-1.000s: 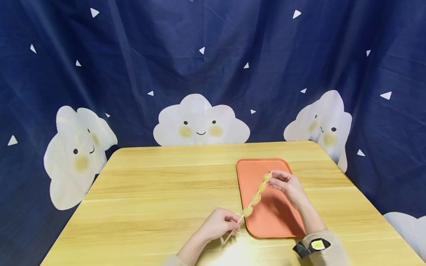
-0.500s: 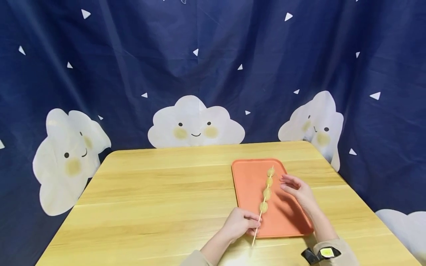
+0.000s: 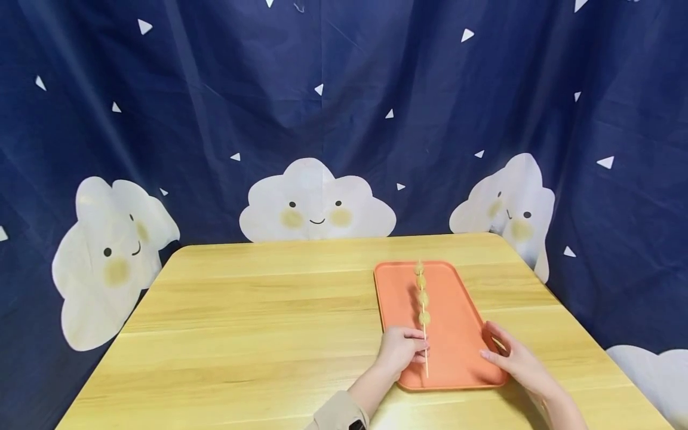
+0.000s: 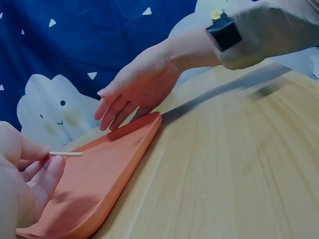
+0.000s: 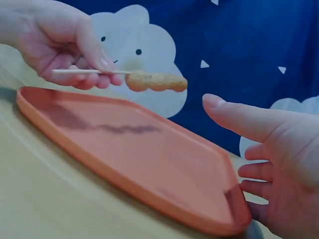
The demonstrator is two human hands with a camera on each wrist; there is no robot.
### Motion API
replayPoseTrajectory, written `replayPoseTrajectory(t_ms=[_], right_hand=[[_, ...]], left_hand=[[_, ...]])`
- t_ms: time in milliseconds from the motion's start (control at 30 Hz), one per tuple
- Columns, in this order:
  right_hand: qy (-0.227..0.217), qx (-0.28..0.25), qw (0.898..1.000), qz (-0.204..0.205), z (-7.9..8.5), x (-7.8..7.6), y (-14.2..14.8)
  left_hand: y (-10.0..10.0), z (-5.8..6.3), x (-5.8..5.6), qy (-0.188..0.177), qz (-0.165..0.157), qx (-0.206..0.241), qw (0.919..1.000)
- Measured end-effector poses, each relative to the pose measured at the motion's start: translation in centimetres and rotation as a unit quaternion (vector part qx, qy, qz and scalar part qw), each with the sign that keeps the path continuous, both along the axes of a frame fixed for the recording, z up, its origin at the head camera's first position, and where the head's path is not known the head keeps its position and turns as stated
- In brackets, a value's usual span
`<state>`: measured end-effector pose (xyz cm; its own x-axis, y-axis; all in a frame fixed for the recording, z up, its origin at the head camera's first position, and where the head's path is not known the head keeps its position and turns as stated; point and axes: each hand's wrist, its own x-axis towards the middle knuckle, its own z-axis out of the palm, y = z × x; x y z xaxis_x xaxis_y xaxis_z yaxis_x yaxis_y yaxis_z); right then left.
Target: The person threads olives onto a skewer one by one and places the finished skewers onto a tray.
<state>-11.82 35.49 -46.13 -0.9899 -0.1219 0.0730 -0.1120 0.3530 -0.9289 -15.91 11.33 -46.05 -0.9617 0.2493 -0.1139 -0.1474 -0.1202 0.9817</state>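
Note:
A skewer (image 3: 423, 298) strung with several round, tan-yellow balls hangs above the orange tray (image 3: 457, 352), its ball end pointing to the far side. My left hand (image 3: 400, 352) pinches the bare stick between thumb and fingers. In the right wrist view the skewer (image 5: 157, 82) lies roughly level, and its shadow falls on the tray below. At the tray's right edge is my right hand (image 3: 513, 358), thumb apart from the fingers and nothing gripped. From the left wrist, that right hand (image 4: 142, 82) shows loosely extended fingers close by the tray's rim.
The tray rests on a light wooden table (image 3: 258, 334), right of its middle. Behind the table hangs a dark blue curtain (image 3: 333, 119) with white clouds and small triangles. Each sleeve carries a small dark device at the wrist.
The skewer has swung from slanting to nearly straight ahead over the tray. My right hand has left the skewer's far end and come down to the tray's right edge.

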Motion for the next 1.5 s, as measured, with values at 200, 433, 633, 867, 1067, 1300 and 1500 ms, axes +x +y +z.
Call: replayPoseTrajectory(t_ms=[200,433,633,867,1067,1300,1500], right_hand=[[-0.008,-0.033,0.999,0.013,-0.9,0.9,0.1],[-0.008,-0.081,0.996,0.024,-1.4,1.3,-0.1],[-0.004,-0.083,0.996,0.021,-1.4,1.3,-0.3],[0.006,-0.079,0.997,0.017,-1.2,1.1,-0.3],[0.023,-0.118,0.992,0.040,-1.5,1.1,0.1],[0.051,-0.107,0.991,0.067,-1.7,1.4,0.6],[0.044,-0.098,0.990,0.096,-1.6,1.5,1.2]], left_hand=[[1.3,-0.7,-0.3,-0.011,0.041,-0.027,0.9987],[1.9,-1.3,-0.2,-0.028,0.081,-0.061,0.9945],[1.8,-1.5,-0.1,-0.028,0.090,-0.076,0.9927],[1.9,-1.8,-0.4,-0.017,0.082,-0.077,0.9935],[1.9,-1.5,-0.5,-0.014,0.072,-0.077,0.9943],[1.7,-1.3,-0.4,-0.018,0.065,-0.078,0.9947],[1.6,-0.9,-0.3,-0.018,0.067,-0.079,0.9945]])
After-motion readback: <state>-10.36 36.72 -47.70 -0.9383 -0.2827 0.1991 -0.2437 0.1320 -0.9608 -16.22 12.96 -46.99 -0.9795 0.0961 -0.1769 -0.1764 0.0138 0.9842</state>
